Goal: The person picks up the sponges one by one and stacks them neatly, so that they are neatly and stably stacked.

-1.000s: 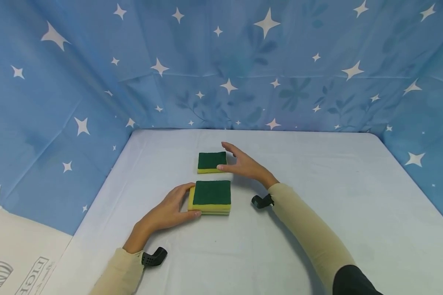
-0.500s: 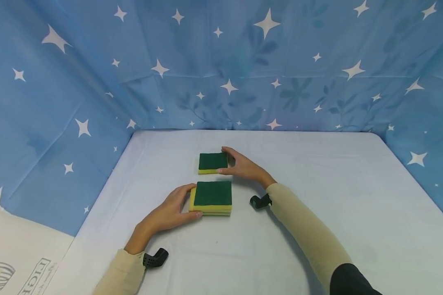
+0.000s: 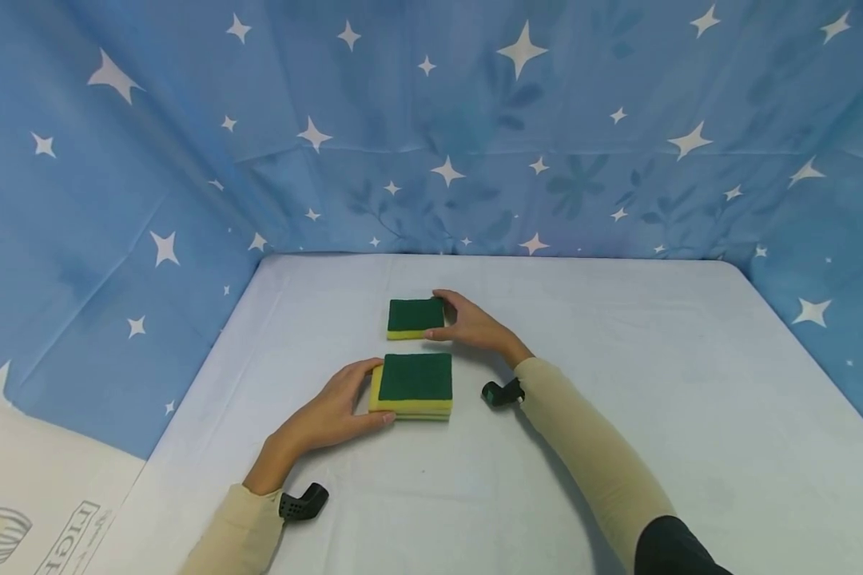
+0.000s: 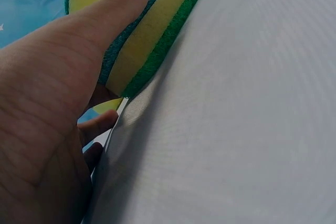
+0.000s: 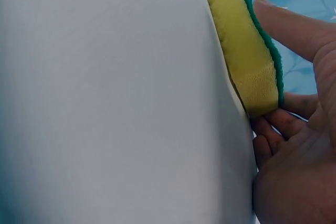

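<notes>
Setting: table [image 3: 618, 383] under a pale, smooth sheet; blue star-print cloth [image 3: 475, 144] hung behind and on both sides.

Item 1, near, table centre toward 7 o'clock: stack [image 3: 413, 387] of scouring sponges, square, yellow foam under dark green abrasive tops. Wrist view shows at least two layers [image 4: 149, 40]. The left hand [image 3: 324, 411] grips it from 9 o'clock, thumb along the near edge, fingers curled to the far edge.

Item 2, just beyond at 12 o'clock, apart from the stack by a narrow gap: single sponge [image 3: 415, 318], same make, flat, green face up. The right hand [image 3: 475, 326] holds it from 3 o'clock, thumb at the near corner, fingers over the far edge [image 5: 247, 56].

Handling, judged: light, soft, compressible foam; the rough top gives friction, so slipping is unlikely. Best pinched at opposite side edges; a hard squeeze would bend it.

Also present: cream sleeves, a black wrist mount [image 3: 300, 503] on each arm.
</notes>
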A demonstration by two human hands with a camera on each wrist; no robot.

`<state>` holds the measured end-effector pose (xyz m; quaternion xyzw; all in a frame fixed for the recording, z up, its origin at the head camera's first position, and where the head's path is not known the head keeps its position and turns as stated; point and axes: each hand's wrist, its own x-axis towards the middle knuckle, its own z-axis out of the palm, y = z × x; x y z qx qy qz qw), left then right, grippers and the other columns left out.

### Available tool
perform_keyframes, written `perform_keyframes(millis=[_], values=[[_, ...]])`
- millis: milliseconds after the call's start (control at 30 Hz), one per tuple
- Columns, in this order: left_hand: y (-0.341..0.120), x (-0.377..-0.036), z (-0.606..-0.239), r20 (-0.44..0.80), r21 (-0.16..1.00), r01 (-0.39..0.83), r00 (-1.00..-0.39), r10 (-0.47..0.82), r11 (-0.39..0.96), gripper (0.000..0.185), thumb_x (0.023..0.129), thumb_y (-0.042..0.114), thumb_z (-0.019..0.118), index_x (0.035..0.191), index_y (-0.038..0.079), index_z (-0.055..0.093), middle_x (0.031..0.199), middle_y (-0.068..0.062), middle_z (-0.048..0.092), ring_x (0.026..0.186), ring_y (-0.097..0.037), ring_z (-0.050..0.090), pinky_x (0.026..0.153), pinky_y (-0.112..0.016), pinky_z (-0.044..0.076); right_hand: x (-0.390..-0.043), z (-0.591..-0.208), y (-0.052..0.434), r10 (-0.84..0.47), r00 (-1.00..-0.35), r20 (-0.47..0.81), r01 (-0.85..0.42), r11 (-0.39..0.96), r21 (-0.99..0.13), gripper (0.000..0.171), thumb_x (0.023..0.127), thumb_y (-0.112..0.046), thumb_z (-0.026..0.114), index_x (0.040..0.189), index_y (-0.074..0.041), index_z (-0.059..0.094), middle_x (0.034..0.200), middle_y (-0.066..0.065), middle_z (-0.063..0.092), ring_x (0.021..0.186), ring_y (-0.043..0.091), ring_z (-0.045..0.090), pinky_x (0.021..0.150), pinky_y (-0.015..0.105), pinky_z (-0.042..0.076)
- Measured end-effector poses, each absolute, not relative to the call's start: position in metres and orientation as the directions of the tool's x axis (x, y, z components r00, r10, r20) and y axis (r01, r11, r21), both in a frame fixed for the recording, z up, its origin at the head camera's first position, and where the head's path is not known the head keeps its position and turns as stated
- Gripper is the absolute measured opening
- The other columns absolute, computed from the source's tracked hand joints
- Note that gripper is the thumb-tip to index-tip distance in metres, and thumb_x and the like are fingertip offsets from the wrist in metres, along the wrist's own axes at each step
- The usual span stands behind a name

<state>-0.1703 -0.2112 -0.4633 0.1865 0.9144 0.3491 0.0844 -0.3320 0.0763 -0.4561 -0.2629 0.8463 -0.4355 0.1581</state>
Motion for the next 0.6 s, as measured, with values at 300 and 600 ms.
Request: perform_keyframes(millis=[300,600], values=[[-0.21,-0.1683,-0.4632,-0.037,0.673,0.266,-0.92,0.391,0.69,0.098,0.094,0.059,0.077,0.166,0.011,0.033,0.166,-0.016,0.039,0.155,-0.039,0.033,0.12,-0.065,0.033,-0.3317,-0.4592,0.0737,-0.563,-0.827,0.001,-0.325,0.476,-0.817,0.084,0.093,-0.034,0.084,0.159,-0.003,0.042,0.157,0.017,0.047,0.148,0.032,0.042,0.122,0.051,0.034],[-0.21,-0.1684,-0.4628,-0.032,0.677,0.269,-0.919,0.393,0.685,0.098,0.094,0.059,0.077,0.166,0.011,0.033,0.167,-0.016,0.038,0.155,-0.038,0.033,0.12,-0.065,0.033,-0.3306,-0.4596,0.0748,-0.533,-0.846,0.011,-0.324,0.497,-0.805,0.083,0.092,-0.033,0.086,0.158,-0.006,0.044,0.155,0.016,0.05,0.144,0.032,0.047,0.119,0.051,0.038]])
